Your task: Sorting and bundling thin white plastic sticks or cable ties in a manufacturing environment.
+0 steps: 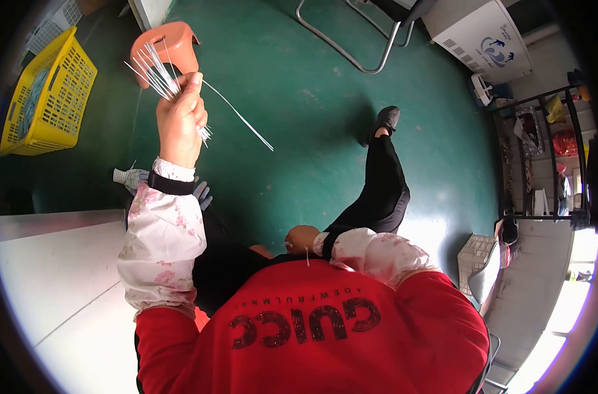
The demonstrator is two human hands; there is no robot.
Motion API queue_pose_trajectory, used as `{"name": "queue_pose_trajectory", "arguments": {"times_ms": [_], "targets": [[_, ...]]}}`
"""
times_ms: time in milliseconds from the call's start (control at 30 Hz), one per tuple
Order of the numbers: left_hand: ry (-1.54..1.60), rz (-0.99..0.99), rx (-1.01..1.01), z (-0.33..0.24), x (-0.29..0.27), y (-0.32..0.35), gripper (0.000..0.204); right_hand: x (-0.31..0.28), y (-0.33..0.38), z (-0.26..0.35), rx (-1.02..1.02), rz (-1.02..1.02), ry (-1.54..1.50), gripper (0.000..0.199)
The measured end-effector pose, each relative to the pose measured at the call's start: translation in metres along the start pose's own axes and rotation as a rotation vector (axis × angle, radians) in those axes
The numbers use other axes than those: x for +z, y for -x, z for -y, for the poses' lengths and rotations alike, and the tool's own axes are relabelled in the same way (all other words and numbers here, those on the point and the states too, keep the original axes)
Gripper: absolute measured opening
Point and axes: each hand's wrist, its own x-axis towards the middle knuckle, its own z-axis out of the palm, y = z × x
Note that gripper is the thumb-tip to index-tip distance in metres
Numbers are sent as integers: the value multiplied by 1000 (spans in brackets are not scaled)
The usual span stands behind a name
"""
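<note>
My left hand point(180, 121), reached out ahead on the left, is closed round a bundle of thin, whitish wire-like strands point(155, 75). Their ends fan out above the thumb, and short ends poke out below the fist. One longer strand point(240, 117) slants away to the right over the floor. My right hand point(303, 239) is held low near my lap with its fingers curled. A small white tip shows at its left side; what the fingers hold is mostly hidden. Under my left forearm lies a grey knitted glove point(132, 177), partly covered.
An orange plastic stool point(174, 44) stands just beyond my left hand. At far left is a yellow basket point(62, 98) with bluish strands inside. A metal-legged chair point(377, 62) stands ahead, a white chest cabinet point(479, 39) and black rack point(542, 157) to the right, over a green floor point(299, 125).
</note>
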Motion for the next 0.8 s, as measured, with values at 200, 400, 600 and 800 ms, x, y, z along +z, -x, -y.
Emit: {"name": "queue_pose_trajectory", "arguments": {"times_ms": [200,400,600,800], "targets": [[13,3,-3,2,3,2,15,-16,21,14,-6,-29,-85,19],[14,-6,4,11,1,-3,15,-42,25,40,13,-166,30,19],[25,11,-36,15,13,-7,14,-130,35,93,-9,-344,147,20],[27,24,-85,22,23,-9,14,-232,116,95,-122,-581,-112,18]]}}
